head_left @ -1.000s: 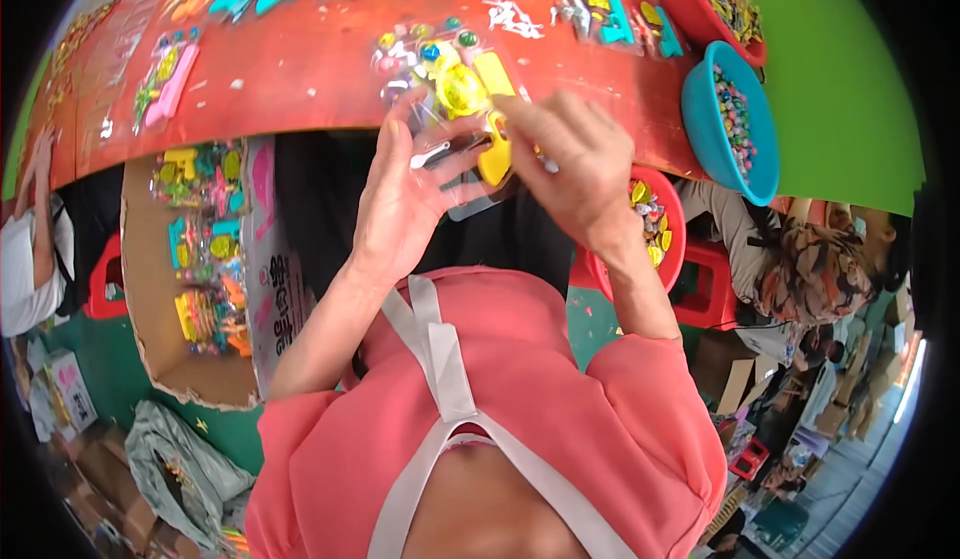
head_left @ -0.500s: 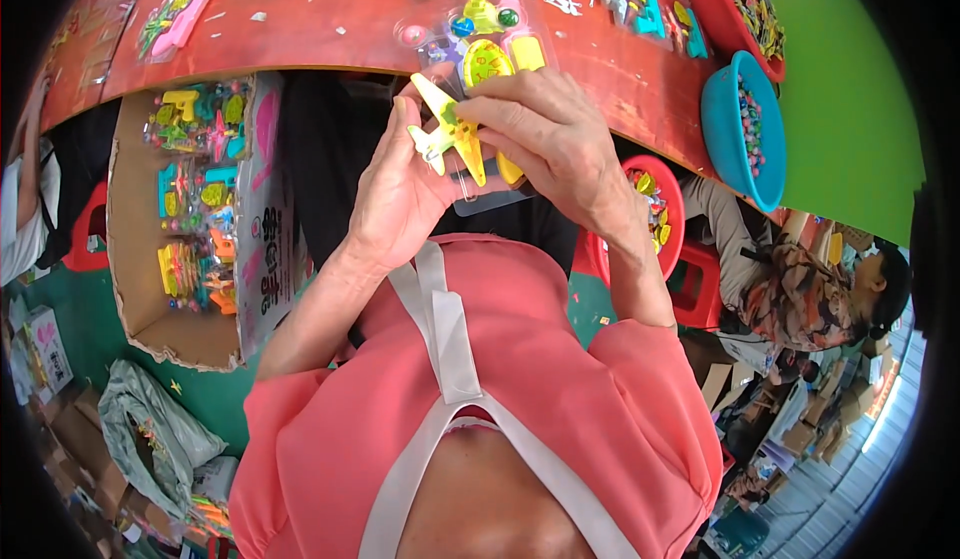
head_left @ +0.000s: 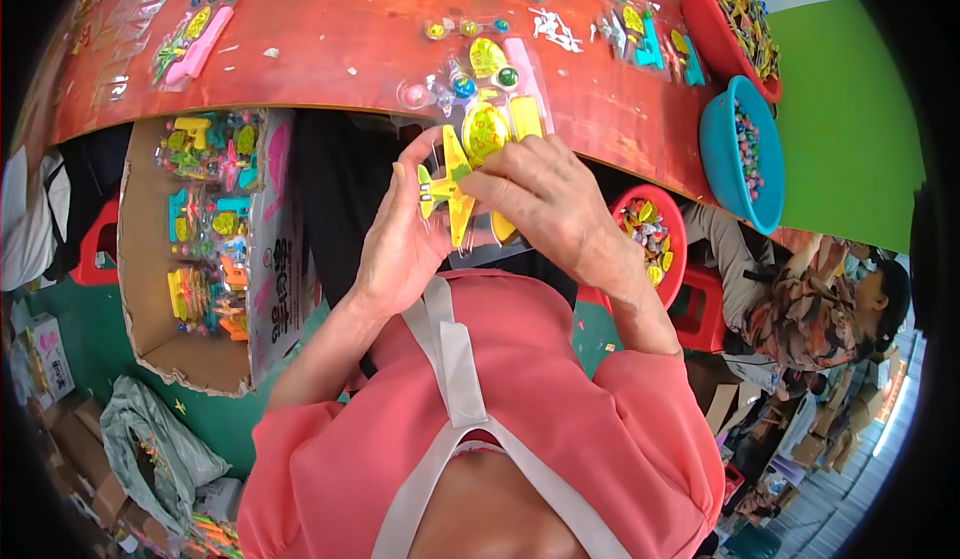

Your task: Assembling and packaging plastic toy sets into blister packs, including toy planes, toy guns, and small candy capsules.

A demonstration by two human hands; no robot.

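Toy plane (head_left: 458,204) sits pinched in the right hand (head_left: 552,195), apparently for control; left hand (head_left: 400,246) cups alongside, its hold unclear.

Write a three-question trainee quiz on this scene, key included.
1. True or false: the right hand touches the yellow toy airplane.
2. What colour is the basin holding small colourful balls?
A. White
B. Blue
C. Pink
3. Which container, left of the left hand, holds rows of packed toys?

Key:
1. True.
2. B.
3. An open cardboard box.
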